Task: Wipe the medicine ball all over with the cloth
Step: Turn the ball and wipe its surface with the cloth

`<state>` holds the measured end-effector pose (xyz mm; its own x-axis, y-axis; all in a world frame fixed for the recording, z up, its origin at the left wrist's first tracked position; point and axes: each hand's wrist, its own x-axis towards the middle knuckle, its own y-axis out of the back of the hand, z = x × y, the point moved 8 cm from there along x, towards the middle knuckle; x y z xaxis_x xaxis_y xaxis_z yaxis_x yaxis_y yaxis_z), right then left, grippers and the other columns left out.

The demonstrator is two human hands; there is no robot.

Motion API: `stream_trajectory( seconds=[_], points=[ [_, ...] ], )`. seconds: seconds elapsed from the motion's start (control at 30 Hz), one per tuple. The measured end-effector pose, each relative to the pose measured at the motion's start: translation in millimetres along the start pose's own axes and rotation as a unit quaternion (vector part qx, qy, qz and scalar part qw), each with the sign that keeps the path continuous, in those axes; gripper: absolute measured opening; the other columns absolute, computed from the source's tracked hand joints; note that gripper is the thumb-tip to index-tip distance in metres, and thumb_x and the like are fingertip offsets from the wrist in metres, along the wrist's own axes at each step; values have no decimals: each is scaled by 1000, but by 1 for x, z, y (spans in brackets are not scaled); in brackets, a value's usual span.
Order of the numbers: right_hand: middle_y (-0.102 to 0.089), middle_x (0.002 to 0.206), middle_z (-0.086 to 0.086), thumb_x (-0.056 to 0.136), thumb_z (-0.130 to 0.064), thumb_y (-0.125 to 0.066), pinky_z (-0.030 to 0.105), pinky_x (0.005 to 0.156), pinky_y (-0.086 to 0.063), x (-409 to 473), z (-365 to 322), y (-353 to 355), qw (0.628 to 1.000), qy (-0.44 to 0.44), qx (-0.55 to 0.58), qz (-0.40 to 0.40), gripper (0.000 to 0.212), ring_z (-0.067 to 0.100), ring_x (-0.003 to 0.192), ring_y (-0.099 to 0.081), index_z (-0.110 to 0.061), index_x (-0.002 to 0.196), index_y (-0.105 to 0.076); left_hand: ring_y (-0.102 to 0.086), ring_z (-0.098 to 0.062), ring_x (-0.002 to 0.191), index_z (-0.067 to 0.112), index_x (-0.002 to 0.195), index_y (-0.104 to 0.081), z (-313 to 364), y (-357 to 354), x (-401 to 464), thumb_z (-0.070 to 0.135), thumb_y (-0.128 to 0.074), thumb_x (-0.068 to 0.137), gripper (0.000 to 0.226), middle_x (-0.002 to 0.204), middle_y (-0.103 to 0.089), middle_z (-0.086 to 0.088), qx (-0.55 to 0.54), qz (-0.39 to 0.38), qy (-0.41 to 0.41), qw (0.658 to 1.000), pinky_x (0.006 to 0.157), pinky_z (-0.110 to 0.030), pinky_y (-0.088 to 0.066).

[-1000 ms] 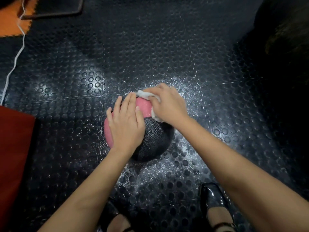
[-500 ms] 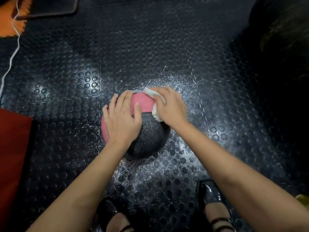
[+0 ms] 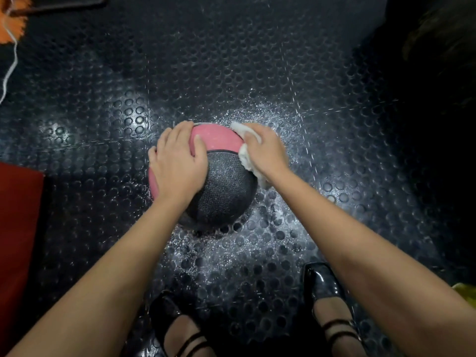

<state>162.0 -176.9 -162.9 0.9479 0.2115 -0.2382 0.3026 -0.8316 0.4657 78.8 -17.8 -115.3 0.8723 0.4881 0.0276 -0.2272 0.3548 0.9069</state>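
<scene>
Head view: your right hand (image 3: 265, 148) has slid the bunched cloth (image 3: 248, 161) from the top down the right flank of the medicine ball (image 3: 226, 181), mid-frame on the studded floor (image 3: 231, 73). Your left hand (image 3: 177, 161) stays spread flat, steadying. Underside likely remains unwiped.

Pink-and-grey medicine ball (image 3: 226, 181), white cloth (image 3: 247, 161)

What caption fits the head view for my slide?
Left hand steadies the medicine ball while right hand wipes it with a white cloth.
</scene>
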Motion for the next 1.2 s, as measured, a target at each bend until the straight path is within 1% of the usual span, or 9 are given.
stream_trajectory(
  seconds=[0.1,0.17,0.4,0.5,0.63,0.8,0.93,1.1,1.2],
  points=[
    [-65,90,3,99,-24,-46,25,60,-53,-21,56,-10,957,-229,166,-66,24,16,69,-58,-14,115,-61,-35,-23,140,20,144,-45,-5,2,2,44,-22,92,62,150,-44,0,-18,6,13,1000,114,-53,-25],
    [-65,89,4,99,-24,-45,23,52,-46,-30,65,-14,942,-266,198,-58,18,15,66,-55,-18,105,-62,-35,-23,140,20,144,-45,-6,3,2,45,-23,91,63,150,-44,0,-17,2,14,1000,114,-53,-25],
    [-52,112,-15,100,-30,-45,13,58,-34,5,-18,-6,996,45,-71,-10,30,3,83,-50,-32,127,-57,-34,-22,139,19,145,-44,-9,1,4,47,-26,92,62,150,-44,0,-10,-5,7,1000,115,-51,-25],
    [-62,108,-7,99,-30,-46,22,61,-50,-8,37,-12,988,-112,110,-9,30,8,77,-58,-21,125,-58,-35,-22,139,19,145,-44,-15,7,0,46,-26,92,62,149,-45,0,-33,3,8,999,115,-51,-26],
    [-63,84,4,99,-26,-47,19,42,-40,-32,78,-25,934,-282,209,-67,24,11,56,-51,-16,116,-60,-37,-23,138,18,143,-46,-14,7,-5,48,-27,92,62,148,-46,-1,-32,9,-11,999,114,-51,-27],
    [-63,90,-16,100,-34,-44,26,56,-48,-7,-3,-4,1000,-13,-2,-21,26,6,68,-59,-33,118,-63,-36,-25,138,17,142,-46,-11,3,-1,49,-26,92,63,147,-47,-2,-13,-1,-35,999,114,-53,-26],
    [-55,114,-14,100,-33,-43,24,72,-35,-7,-40,-6,976,140,-164,-8,29,8,100,-48,-38,124,-58,-39,-26,137,17,141,-47,0,-1,-4,50,-25,93,63,145,-49,-3,11,-24,-93,995,113,-52,-27],
    [-62,82,-2,100,-21,-43,21,52,-52,-13,58,-3,974,-171,116,-96,27,18,67,-58,-12,121,-59,-39,-25,137,17,140,-49,16,-2,-18,48,-27,93,61,143,-52,-2,21,-32,-168,985,115,-52,-26],
    [-64,86,-7,100,-25,-45,37,72,-59,-10,56,0,985,-147,64,-70,30,13,69,-61,-17,125,-59,-39,-25,138,16,140,-50,21,-5,-22,49,-27,93,62,143,-52,-3,41,-34,-191,980,115,-51,-24]
  ],
)
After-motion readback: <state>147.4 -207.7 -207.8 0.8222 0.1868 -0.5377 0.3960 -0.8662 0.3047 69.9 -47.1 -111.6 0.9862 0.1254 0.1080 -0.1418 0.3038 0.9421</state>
